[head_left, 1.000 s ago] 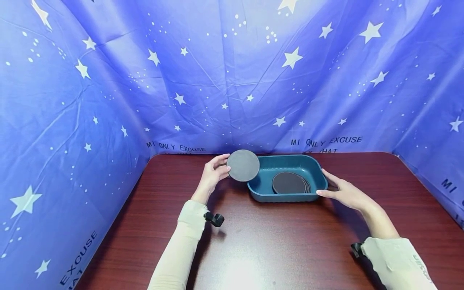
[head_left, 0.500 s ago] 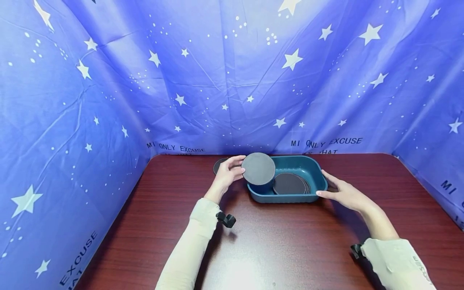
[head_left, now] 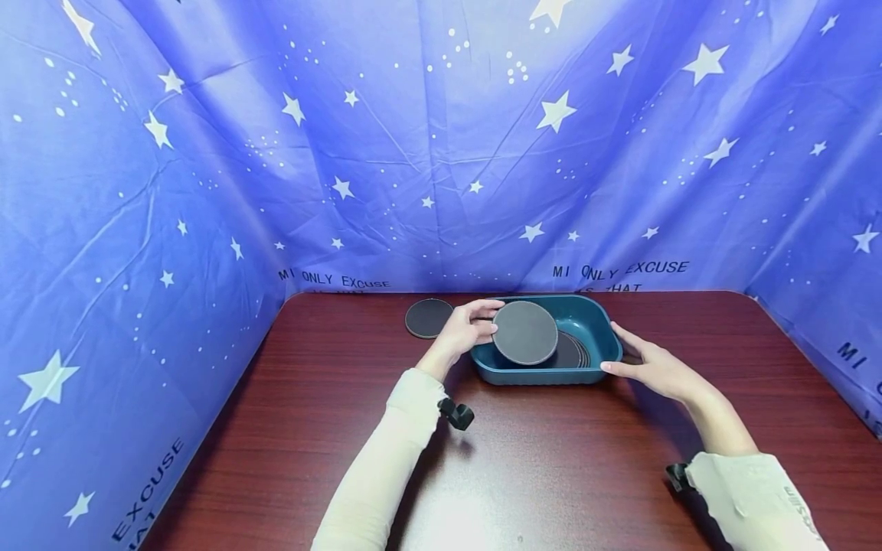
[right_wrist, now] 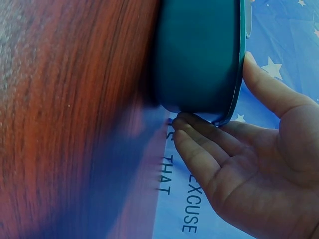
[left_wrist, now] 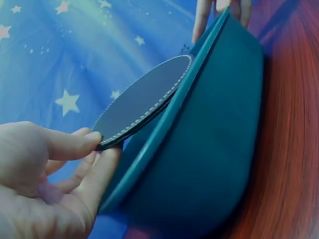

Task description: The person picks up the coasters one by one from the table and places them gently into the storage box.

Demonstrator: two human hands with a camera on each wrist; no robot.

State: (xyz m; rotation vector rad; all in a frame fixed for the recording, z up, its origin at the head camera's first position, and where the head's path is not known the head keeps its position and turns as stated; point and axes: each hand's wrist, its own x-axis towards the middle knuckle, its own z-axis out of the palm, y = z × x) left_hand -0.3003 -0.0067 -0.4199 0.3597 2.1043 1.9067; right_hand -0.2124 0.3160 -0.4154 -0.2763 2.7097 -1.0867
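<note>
My left hand (head_left: 463,330) pinches a round dark grey coaster (head_left: 525,333) by its left edge, thumb above and fingers below. White stitching runs round this coaster (left_wrist: 142,102) in the left wrist view; its edge looks layered, and I cannot tell if it is more than one. It is tilted over the left part of a teal rectangular container (head_left: 544,376). Several overlapping coasters (head_left: 570,353) lie inside, partly hidden by the held one. My right hand (head_left: 654,367) holds the container's right end, thumb at the front rim and fingers against the outer end wall.
Another dark coaster (head_left: 429,318) lies flat on the brown wooden table (head_left: 537,451), behind and left of my left hand. A blue star-patterned cloth (head_left: 427,153) hangs close behind the table and along its sides. Black wrist straps show at both sleeves.
My left hand has carried the held coaster rightward, from the container's left edge to over its inside. The coaster on the table has come into view behind that hand. My right hand stays put.
</note>
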